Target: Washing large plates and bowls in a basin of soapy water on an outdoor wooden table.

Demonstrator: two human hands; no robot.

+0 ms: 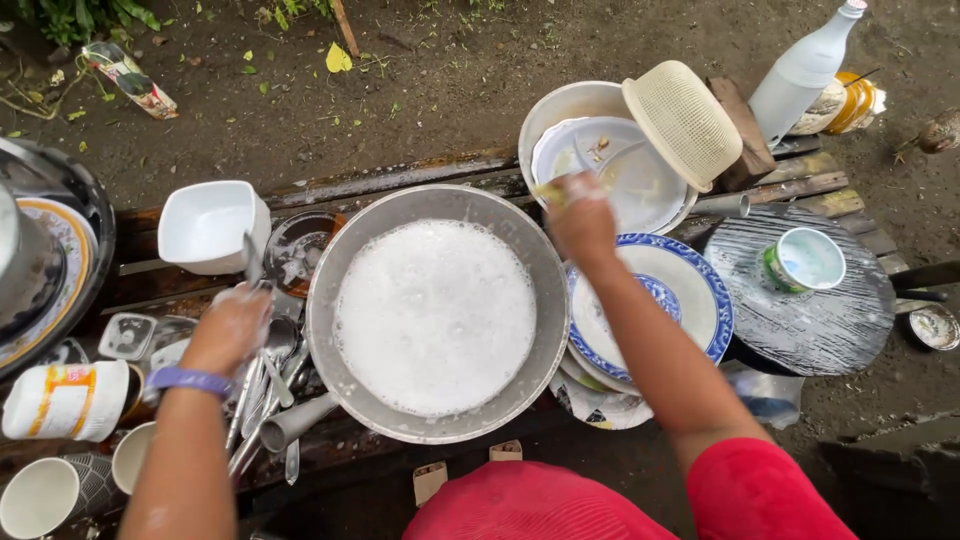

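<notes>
A wide metal basin (340, 250) full of white suds sits in the middle of a wooden bench. My left hand (228, 330), soapy, with a purple wristband, grips a piece of cutlery (251, 262) whose blade points up, above a pile of spoons and knives (265, 385). My right hand (582, 220), also soapy, holds a yellow sponge (548, 192) at the edge of a white plate (640, 185) lying in a second basin. Blue-rimmed plates (700, 290) are stacked just under my right forearm.
A cream woven basket (685, 120) lies overturned on the far basin. A white square bowl (205, 225), mugs (60, 400), a white bottle (805, 65) and a small cup (805, 260) on a dark round lid surround the basins. Bare ground lies beyond.
</notes>
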